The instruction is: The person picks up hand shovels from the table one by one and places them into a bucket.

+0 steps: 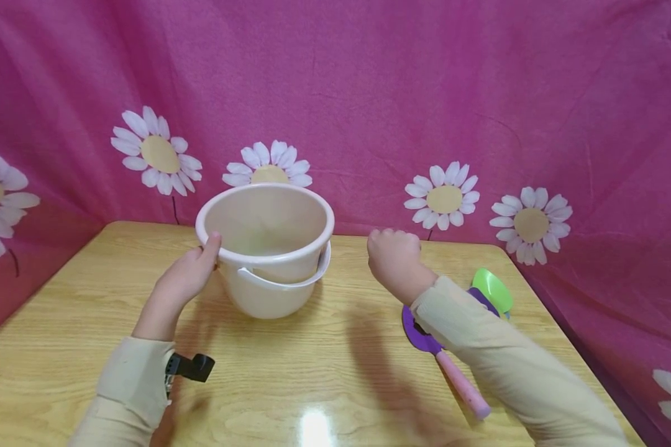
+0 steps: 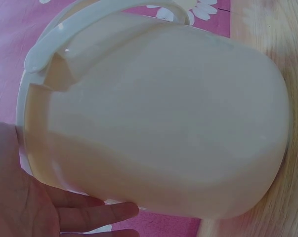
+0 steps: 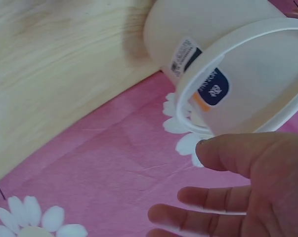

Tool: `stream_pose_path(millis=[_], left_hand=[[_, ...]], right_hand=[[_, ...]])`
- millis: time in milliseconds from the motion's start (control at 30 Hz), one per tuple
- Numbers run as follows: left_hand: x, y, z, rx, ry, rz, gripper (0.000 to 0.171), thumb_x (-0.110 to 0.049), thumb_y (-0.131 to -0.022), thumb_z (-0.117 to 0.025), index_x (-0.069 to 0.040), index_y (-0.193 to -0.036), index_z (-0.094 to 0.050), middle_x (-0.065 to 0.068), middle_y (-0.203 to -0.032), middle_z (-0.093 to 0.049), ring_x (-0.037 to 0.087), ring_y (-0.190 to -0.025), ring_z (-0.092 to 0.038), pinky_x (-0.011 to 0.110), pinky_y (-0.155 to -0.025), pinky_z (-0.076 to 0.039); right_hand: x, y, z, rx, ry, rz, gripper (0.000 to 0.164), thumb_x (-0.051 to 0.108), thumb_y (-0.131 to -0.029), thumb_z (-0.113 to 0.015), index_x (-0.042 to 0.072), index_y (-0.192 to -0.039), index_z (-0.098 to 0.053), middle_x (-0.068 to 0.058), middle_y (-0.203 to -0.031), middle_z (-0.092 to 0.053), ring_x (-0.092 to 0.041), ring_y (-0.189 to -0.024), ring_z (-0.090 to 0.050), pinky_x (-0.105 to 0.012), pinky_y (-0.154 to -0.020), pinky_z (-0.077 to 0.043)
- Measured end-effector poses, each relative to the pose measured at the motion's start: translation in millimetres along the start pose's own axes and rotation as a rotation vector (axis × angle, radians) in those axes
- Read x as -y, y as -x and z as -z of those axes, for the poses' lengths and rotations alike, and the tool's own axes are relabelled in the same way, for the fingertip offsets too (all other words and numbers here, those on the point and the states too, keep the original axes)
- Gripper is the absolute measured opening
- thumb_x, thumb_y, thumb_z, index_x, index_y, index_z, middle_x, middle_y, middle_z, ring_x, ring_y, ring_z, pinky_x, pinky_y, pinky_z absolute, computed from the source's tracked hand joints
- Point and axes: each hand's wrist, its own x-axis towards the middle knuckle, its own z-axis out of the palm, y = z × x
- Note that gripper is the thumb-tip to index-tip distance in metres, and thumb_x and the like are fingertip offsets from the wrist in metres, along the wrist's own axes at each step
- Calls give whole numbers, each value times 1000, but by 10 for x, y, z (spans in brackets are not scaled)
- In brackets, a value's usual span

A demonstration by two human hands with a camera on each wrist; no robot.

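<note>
A cream plastic bucket (image 1: 279, 298) stands upright on the table, its handle (image 1: 291, 285) hanging down on the near right side. My left hand (image 1: 187, 276) holds the bucket at its left rim, the thumb over the edge. In the left wrist view, the other fingers (image 2: 97, 217) lie fairly straight along the outer wall. To the right of the bucket and apart from it, my right hand (image 1: 394, 257) is raised over the table with nothing in it. Its fingers (image 3: 193, 217) are loosely extended in the right wrist view, where a label (image 3: 213, 89) shows on the bucket.
On the right, partly under my right forearm, lie a purple-headed utensil (image 1: 416, 335) with a pink handle (image 1: 463, 385), another purple piece (image 1: 483, 300) and a green scoop-like head (image 1: 492, 288). A pink flowered cloth (image 1: 358, 112) hangs behind the wooden table (image 1: 268, 385).
</note>
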Motion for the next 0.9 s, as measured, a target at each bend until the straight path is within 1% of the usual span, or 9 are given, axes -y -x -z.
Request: stream_pose_path(millis=[100,167,267,333,433,567,767,900], left_hand=[[0,0,-2,-3,-1,2,86,-61,-88,-3,7,-135,-27,30,-131,-36,45,-119,-33,60,-91,-28],[5,-1,-1,0,3,4,86,-62,-88,-3,6,-136,-25,29,-132,-35,45,-119,-32,61,-91,-27],[11,-1,1,1,11,5,87,-62,-87,-3,6,-137,-23,29,-133,-33,45,-120,-31,62,-91,-27],[12,0,1,0,13,3,86,-62,-87,-3,6,-137,-22,29,-133,-33,45,-120,-31,62,-91,-27],[4,6,-3,-3,13,2,86,-61,-88,-3,6,-137,-23,30,-133,-34,45,-120,-31,61,-91,-27],[-9,11,-6,-5,8,4,85,-60,-89,-3,7,-136,-24,30,-132,-34,45,-120,-32,61,-91,-27],[3,-12,-1,-5,8,1,85,-60,-88,-3,7,-136,-24,30,-132,-34,45,-120,-32,61,-91,-26],[13,-25,-5,-5,11,0,86,-62,-88,-3,6,-137,-23,30,-133,-34,45,-120,-31,61,-91,-26]], right_hand=[[-54,28,-64,19,-14,3,13,13,-84,-54,2,-78,-54,-8,-66,-54,-20,-59,-54,-33,-44,-41],[-84,44,-101,29,-18,3,14,13,-83,-55,3,-74,-54,-4,-60,-48,-14,-52,-47,-30,-41,-38],[-126,70,-143,64,-41,-7,14,14,-83,-56,4,-75,-54,0,-55,-42,-11,-49,-36,-29,-39,-34],[-152,87,-169,90,-50,-14,13,15,-83,-56,3,-77,-55,0,-54,-41,-11,-48,-35,-29,-39,-35],[-189,110,-216,124,-67,-23,15,17,-83,-57,2,-80,-56,-1,-55,-43,-11,-48,-38,-30,-40,-37],[-237,141,-291,138,-77,-28,17,19,-82,-59,2,-78,-55,-2,-56,-46,-14,-50,-45,-34,-42,-41],[-316,191,-402,211,-104,-47,22,23,-83,-61,1,-83,-56,-3,-60,-49,-17,-55,-50,-36,-46,-43],[-385,229,-490,229,-142,-59,22,21,-82,-62,0,-83,-56,-6,-64,-53,-21,-61,-56,-39,-48,-45]])
